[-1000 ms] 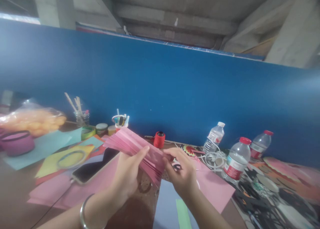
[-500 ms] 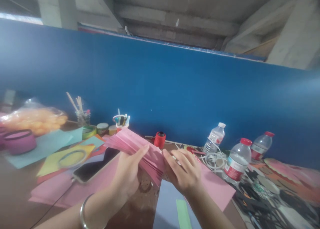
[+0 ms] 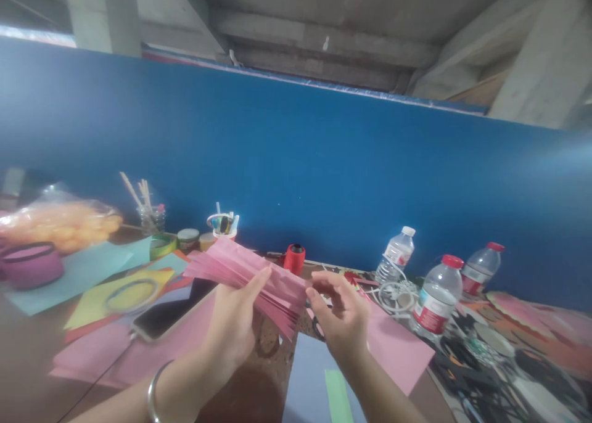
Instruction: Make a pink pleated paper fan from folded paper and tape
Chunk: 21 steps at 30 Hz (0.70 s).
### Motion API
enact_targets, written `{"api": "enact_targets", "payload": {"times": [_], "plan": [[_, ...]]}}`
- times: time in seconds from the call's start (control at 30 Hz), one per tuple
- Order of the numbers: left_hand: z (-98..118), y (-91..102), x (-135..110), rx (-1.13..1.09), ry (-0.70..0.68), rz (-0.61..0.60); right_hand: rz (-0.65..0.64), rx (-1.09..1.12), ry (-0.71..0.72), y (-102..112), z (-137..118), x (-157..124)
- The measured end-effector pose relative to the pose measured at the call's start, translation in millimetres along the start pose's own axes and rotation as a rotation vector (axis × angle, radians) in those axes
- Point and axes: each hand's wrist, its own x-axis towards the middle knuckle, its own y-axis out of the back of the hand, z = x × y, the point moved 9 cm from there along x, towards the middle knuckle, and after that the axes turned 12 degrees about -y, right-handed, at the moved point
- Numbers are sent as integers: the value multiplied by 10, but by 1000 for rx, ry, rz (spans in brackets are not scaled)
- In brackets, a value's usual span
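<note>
"Paper first: where did you have it?"

"Up over the middle of the table [image 3: 259, 404], a pleated pink bundle [image 3: 287, 290] sloping down to the right, its loose end fanned toward the left. From my remote seat I saw the left hand [image 3: 231, 324] holding it, thumb across the top, the other fingers mostly hidden."

"And the right hand [image 3: 345, 318]?"

"That was the real change on my feed. Half a second earlier its fingers lay stretched over the bundle's right end, the back of the hand toward me. Now they had curled back, and thumb and forefinger stood a narrow gap apart at that same end. I couldn't tell whether they pinched it."

"Did anything else come into view?"

"A dark ring-shaped thing [image 3: 317, 328] beside the right thumb, covered a moment before. I couldn't make out what it belonged to."

"What about the rest?"

"Barely altered. The left hand's hold looked the same, only drifted slightly left. The red spool [image 3: 295, 259] stood behind the bundle as before, the grey-blue sheet [image 3: 305, 373] lay nearer me with its green strip [image 3: 339, 395], and the black phone [image 3: 161, 318] lay left of the left hand."
</note>
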Motion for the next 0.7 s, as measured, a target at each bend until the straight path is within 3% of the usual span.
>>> {"api": "enact_targets", "payload": {"times": [0.23,0.5,0.6,0.7], "plan": [[-10,-20,-3,16,19,-16,-26,-13,136,-16,-153,-8],[-3,-24,-8,0,14,-6,-40,23,196,-21,-214,2],[13,-22,-11,4,8,4,-26,53,168,-19,-168,-14],[24,-6,6,10,-14,8,28,181,23,44,-40,1]]}}
